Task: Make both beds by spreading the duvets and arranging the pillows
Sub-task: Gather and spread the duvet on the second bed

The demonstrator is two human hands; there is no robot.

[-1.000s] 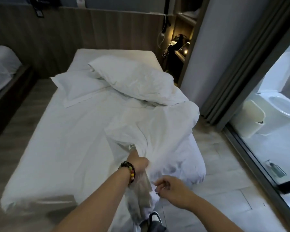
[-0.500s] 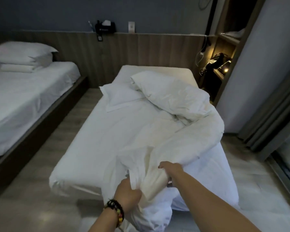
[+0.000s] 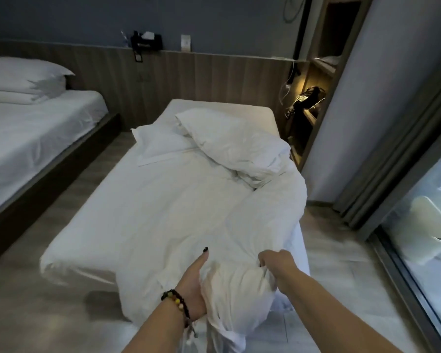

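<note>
Both hands are gripping the crumpled white cotton duvet point(image 3: 229, 225) at the near end of the near bed point(image 3: 92, 240): the left hand point(image 3: 192, 289) curling under a bunched fold, thumb extended, the right hand point(image 3: 275, 261) fisting wrinkled fabric. Two soft pillows point(image 3: 229, 138) are lying far up; two more are stacking on the left bed point(image 3: 36, 133).

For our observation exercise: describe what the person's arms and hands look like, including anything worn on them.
Both forearms are bare, with no sleeves in view. The left hand has a dark-painted nail and a beaded bracelet of dark, amber and pale beads on its wrist. The right hand wears nothing visible.
</note>
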